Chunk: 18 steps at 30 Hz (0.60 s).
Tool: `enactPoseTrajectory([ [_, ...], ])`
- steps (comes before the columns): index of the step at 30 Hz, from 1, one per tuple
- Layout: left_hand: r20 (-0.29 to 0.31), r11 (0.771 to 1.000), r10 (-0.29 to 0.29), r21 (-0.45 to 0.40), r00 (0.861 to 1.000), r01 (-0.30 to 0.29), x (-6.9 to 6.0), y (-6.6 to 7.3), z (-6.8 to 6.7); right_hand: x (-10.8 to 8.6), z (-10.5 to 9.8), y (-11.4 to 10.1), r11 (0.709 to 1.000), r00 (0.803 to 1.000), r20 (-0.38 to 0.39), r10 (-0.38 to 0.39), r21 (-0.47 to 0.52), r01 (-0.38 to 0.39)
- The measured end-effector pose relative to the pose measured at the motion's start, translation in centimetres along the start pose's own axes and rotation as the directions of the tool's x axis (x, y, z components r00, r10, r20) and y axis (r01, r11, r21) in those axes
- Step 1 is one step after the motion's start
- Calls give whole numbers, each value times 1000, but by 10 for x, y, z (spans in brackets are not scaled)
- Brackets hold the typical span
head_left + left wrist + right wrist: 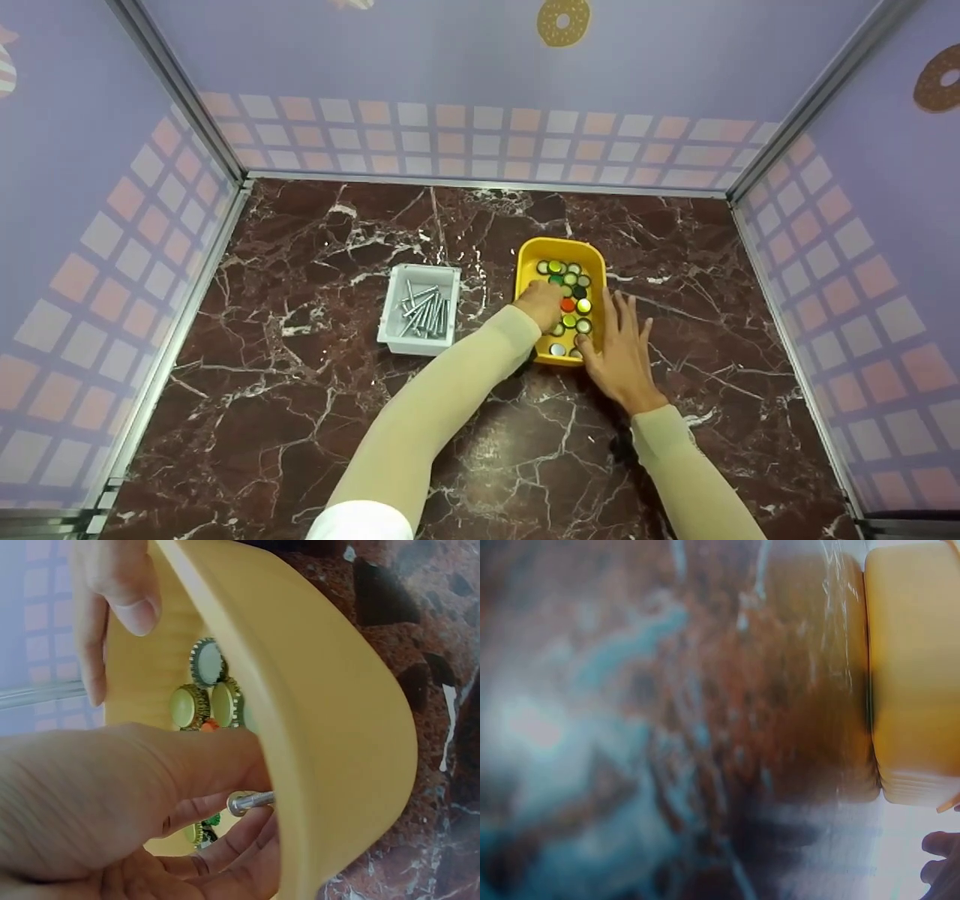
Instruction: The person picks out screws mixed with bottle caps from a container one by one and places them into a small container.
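Observation:
My left hand [541,306] reaches down into a yellow bin [561,246] holding many bottle caps [569,321]. In the left wrist view, a metal bolt [251,801] shows its round head between the thumb and curled fingers; its far end is hidden behind the bin's rim. Several bottle caps [206,661] lie beyond that hand. My right hand [621,367] rests at the bin's right wall, its fingers straight and spread outside and its thumb over the rim. Only some of its fingertips [937,844] show in the right wrist view.
A white bin [424,346] with a pile of bolts [427,313] stands left of the yellow one. Both sit on a dark red marbled table [285,390]. Lilac panels with pink and white squares [450,116] enclose the back and both sides.

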<state>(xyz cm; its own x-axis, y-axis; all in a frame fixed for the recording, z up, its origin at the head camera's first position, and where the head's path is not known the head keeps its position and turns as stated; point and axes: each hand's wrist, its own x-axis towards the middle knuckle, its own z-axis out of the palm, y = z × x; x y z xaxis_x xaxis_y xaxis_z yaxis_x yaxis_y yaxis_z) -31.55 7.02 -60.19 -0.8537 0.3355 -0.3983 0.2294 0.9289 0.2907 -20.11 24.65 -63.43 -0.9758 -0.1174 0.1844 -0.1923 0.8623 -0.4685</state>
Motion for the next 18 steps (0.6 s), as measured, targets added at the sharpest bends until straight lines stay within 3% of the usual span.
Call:
enactPoseTrajectory([
  [3, 16, 1000, -8, -23, 1000, 8, -5, 0, -7, 1, 0, -1, 1000, 1000, -4, -1, -5, 1],
  [9, -7, 987, -51, -156, 999, 49, -52, 9, -37, 2, -1, -2, 1000, 1000, -1, 2, -3, -2],
  [10, -6, 982, -43, -182, 999, 42, -62, 11, -43, 1, -2, -2, 1000, 1000, 1, 3, -4, -3],
  [13, -21, 972, -5, -235, 1000, 0, -77, 12, -49, 0, -1, -3, 1000, 1000, -4, 4, -3, -4],
  [18, -54, 948, 60, -308, 997, -74, -87, 9, -51, -1, 1, -3, 1000, 1000, -7, 9, 2, -9],
])
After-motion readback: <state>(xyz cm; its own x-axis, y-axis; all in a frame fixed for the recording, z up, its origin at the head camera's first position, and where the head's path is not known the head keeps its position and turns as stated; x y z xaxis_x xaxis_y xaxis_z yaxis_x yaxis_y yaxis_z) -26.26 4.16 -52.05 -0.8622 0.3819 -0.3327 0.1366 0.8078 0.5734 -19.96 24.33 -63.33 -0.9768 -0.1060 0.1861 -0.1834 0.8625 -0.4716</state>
